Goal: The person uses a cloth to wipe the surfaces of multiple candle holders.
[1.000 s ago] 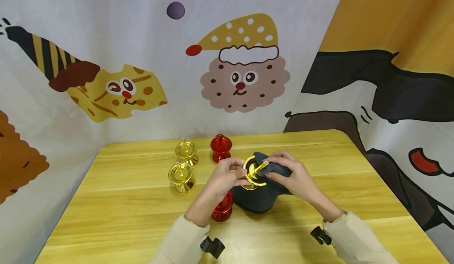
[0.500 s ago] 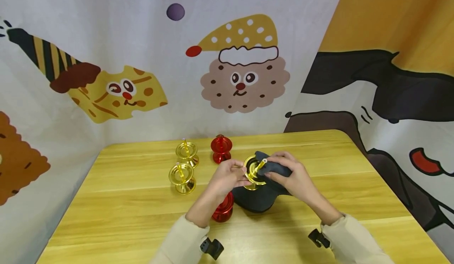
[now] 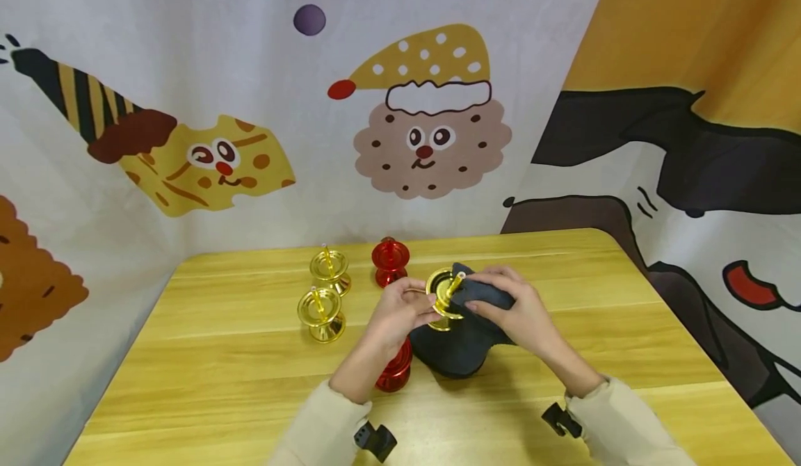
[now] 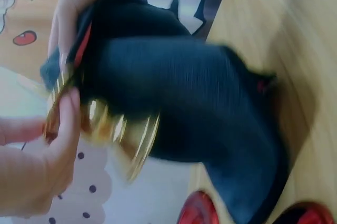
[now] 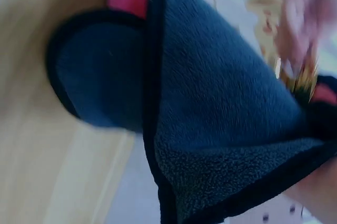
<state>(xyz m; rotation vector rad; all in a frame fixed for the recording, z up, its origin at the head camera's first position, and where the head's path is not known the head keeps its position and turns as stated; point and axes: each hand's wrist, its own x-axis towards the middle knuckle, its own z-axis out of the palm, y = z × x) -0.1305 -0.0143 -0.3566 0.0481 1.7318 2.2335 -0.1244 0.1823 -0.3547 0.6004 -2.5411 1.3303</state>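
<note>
In the head view my left hand [image 3: 403, 311] pinches the rim of a shiny gold candle holder [image 3: 443, 306], which is tilted above the table. A thin stem with a pale tip rises from its dish. My right hand [image 3: 516, 309] grips a bunched dark grey cloth [image 3: 455, 355] and presses it against the dish's right side, covering part of it. The cloth's loose end hangs below the holder. Blurred in the left wrist view, the holder's flared base [image 4: 145, 142] points away from the left fingers. The right wrist view has the cloth's black edging and a pink patch.
Two gold candle holders [image 3: 321, 316] stand on the wooden table [image 3: 219, 355] to the left. One red candle holder [image 3: 391, 257] is near the back edge, another red one [image 3: 394, 374] sits partly behind my left forearm. A printed curtain [image 3: 250, 49] hangs behind the table.
The held candle holder has shifted slightly left and up, its stem tip moving left with it. The cloth in my right hand has followed it. The standing holders have stayed put.
</note>
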